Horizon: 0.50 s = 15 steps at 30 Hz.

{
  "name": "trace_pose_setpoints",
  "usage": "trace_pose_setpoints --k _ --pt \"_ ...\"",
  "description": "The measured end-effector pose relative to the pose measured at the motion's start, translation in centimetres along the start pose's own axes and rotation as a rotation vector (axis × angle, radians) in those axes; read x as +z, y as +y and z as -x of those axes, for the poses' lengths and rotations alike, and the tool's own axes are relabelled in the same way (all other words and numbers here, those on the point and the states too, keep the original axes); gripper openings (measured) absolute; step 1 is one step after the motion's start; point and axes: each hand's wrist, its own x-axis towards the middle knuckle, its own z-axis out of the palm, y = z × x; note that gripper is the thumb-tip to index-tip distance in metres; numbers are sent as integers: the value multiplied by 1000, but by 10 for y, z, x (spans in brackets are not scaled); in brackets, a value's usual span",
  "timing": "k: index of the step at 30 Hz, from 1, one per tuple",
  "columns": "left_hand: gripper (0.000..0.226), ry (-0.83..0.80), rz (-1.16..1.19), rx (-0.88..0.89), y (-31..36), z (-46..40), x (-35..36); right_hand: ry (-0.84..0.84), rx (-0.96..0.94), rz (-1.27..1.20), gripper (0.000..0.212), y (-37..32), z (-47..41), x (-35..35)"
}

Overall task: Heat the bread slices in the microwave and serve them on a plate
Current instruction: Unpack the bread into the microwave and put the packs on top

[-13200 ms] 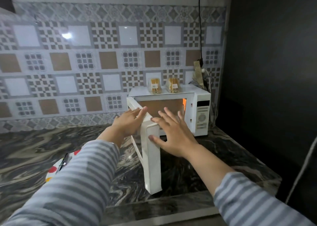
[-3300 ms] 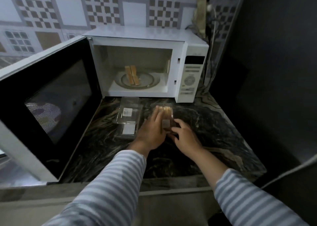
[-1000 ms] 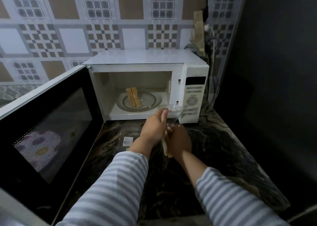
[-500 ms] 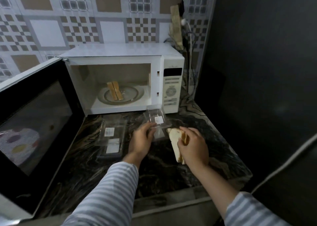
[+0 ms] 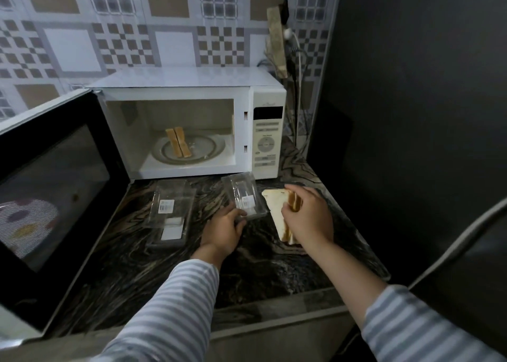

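The white microwave [image 5: 258,90] stands at the back of the counter with its door [image 5: 52,186] swung wide to the left. Two bread slices [image 5: 178,142] stand on edge on the glass turntable [image 5: 211,147] inside. My right hand [image 5: 307,219] grips another pair of bread slices [image 5: 277,210] just above the counter, right of the microwave front. My left hand [image 5: 222,230] holds the near end of an empty clear plastic package [image 5: 244,199] lying beside that bread.
A second empty clear package [image 5: 170,210] lies on the dark marbled counter [image 5: 260,265] to the left. Cables and a plug [image 5: 288,35] hang at the wall right of the microwave. A dark wall closes the right side. The counter's front edge runs below my arms.
My right hand has pulled the bread pair clear of the plastic package and holds it to the right. My left hand keeps the emptied package down on the counter.
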Motion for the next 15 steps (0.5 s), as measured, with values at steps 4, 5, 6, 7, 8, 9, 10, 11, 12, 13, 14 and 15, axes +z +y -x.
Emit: trace_pose_setpoints --k 4,5,6,7,8,9,10,11,12,13,14,15 --pt "32 -76 -7 -54 11 -5 -13 -67 -60 -5 38 -28 -23 -3" --pt "35 -83 -10 -56 14 -7 -18 -78 -77 -6 38 -36 -29 -1" --pt "39 -86 -22 -57 16 -9 -25 -85 -97 1 39 -44 -36 0" --pt "43 -86 -39 -59 18 -12 -33 -98 -113 15 39 -54 -43 1" --pt "45 -83 -52 -63 20 -13 -42 -122 -118 21 39 -63 -51 1" --pt "46 -71 -60 -65 21 -15 -53 -158 -117 15 39 -74 -59 1" --pt "46 -52 -61 -64 21 -16 -63 -201 -117 1 39 -83 -67 2" --pt "43 -25 -59 -60 20 -18 -74 -239 -120 -17 39 -92 -74 4" --pt "39 3 -57 -61 17 -20 -85 -267 -128 -35 39 -100 -81 7" --pt "36 34 -58 -70 11 -23 -96 -283 -137 -50 38 -107 -87 12" --pt "35 69 -67 -82 4 -27 -106 -291 -142 -58 38 -114 -93 19" --pt "34 104 -74 -95 -7 -30 -117 -296 -141 -58 37 -121 -98 26"
